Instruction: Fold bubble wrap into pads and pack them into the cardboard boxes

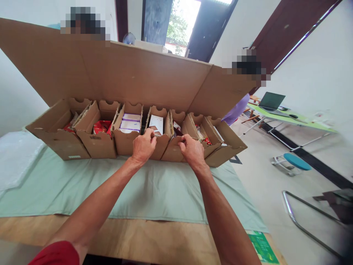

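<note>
Several open cardboard bins (95, 144) stand side by side in a row in front of me. My left hand (143, 146) is closed at the front rim of the middle cardboard bin (160, 148), which holds a white box (156, 123) with a brown pattern. To the right, my right hand (192, 149) pinches the low front rim of the neighbouring cardboard bin (174, 147). Its fingertips partly hide what lies inside. Left of my hands, white packs with purple edges (130, 121) are stacked in another bin, and red packets (102, 127) lie in the bin beyond.
A tall cardboard panel (132, 75) rises behind the bins, with people's heads above it. Pale green cloth (116, 187) covers part of the wooden table (132, 237). Clear plastic wrap (18, 158) lies left; a laptop table (300, 119) and blue stool (297, 162) stand right.
</note>
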`<state>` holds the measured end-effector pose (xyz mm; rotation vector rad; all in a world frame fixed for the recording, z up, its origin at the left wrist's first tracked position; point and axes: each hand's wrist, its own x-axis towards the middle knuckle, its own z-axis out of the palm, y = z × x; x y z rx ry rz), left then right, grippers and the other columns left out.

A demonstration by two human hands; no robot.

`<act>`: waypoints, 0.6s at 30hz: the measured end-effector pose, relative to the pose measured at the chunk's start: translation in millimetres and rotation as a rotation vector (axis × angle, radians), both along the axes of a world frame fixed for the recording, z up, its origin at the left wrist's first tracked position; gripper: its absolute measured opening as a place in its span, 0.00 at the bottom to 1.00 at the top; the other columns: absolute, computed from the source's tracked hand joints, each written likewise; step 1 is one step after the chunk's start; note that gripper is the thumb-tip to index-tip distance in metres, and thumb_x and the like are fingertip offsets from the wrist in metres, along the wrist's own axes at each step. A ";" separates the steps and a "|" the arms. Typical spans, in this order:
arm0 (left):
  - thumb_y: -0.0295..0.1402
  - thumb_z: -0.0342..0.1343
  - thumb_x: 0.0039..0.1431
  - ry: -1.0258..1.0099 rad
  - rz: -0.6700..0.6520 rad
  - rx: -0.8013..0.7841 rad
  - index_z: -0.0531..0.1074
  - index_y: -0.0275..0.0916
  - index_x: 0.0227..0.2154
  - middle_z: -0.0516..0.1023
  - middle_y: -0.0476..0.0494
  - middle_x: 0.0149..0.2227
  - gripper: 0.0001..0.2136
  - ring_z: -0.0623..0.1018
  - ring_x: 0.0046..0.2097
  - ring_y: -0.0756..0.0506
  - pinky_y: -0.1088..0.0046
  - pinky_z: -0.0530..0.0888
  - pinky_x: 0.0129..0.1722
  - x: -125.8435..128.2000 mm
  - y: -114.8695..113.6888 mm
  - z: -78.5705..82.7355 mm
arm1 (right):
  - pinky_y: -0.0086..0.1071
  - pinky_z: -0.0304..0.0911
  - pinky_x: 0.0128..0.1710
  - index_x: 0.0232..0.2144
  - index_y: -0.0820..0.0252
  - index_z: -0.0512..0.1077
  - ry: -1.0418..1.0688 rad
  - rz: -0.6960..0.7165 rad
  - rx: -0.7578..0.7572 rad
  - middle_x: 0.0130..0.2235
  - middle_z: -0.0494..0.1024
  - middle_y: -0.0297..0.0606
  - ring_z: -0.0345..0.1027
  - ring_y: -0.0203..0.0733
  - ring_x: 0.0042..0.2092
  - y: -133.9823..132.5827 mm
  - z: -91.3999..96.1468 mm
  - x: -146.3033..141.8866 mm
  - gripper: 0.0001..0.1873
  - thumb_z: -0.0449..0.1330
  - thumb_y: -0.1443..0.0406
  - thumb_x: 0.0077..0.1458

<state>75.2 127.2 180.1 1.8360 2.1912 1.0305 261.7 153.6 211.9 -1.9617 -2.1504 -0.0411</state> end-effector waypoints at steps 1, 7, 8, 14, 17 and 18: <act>0.32 0.54 0.65 -0.021 0.010 0.002 0.73 0.43 0.44 0.83 0.46 0.33 0.07 0.83 0.39 0.41 0.69 0.70 0.40 0.6 2.3 0.0 | 0.37 0.63 0.42 0.51 0.56 0.74 0.023 0.004 0.008 0.44 0.84 0.44 0.77 0.54 0.48 1.3 -1.6 0.3 0.14 0.56 0.63 0.65; 0.29 0.55 0.63 -0.154 0.044 0.019 0.75 0.41 0.41 0.83 0.45 0.32 0.07 0.82 0.38 0.42 0.69 0.70 0.41 1.8 14.3 3.5 | 0.39 0.66 0.45 0.58 0.55 0.71 0.265 0.076 0.055 0.41 0.84 0.39 0.78 0.51 0.44 3.0 -16.6 5.6 0.21 0.57 0.65 0.62; 0.29 0.55 0.63 -0.179 0.042 0.036 0.75 0.41 0.43 0.82 0.46 0.31 0.08 0.82 0.38 0.42 0.69 0.70 0.41 1.9 13.3 3.1 | 0.39 0.67 0.45 0.60 0.56 0.69 0.326 0.097 0.070 0.40 0.84 0.38 0.79 0.50 0.42 -0.1 -19.7 6.8 0.25 0.58 0.65 0.61; 0.31 0.55 0.61 -0.343 -0.061 0.212 0.65 0.38 0.63 0.78 0.53 0.25 0.27 0.78 0.30 0.47 0.72 0.72 0.38 -5.9 -36.8 -33.2 | 0.34 0.72 0.38 0.41 0.56 0.77 0.918 0.367 0.007 0.33 0.82 0.36 0.77 0.42 0.33 -66.1 -19.5 -3.6 0.10 0.59 0.60 0.60; 0.34 0.53 0.60 -0.418 -0.063 0.167 0.68 0.39 0.60 0.78 0.53 0.26 0.24 0.77 0.28 0.48 0.73 0.73 0.34 -13.8 -77.3 -69.8 | 0.34 0.74 0.39 0.41 0.55 0.78 1.237 0.739 -0.307 0.35 0.84 0.38 0.79 0.42 0.37 -124.0 -3.0 -23.2 0.16 0.56 0.54 0.66; 0.35 0.53 0.60 -0.434 -0.054 0.139 0.70 0.40 0.58 0.79 0.53 0.26 0.23 0.77 0.28 0.48 0.72 0.73 0.34 -16.6 -88.8 -80.9 | 0.35 0.74 0.39 0.43 0.55 0.79 1.234 0.889 -0.396 0.37 0.84 0.39 0.79 0.43 0.38 -142.0 2.6 -29.9 0.22 0.51 0.50 0.68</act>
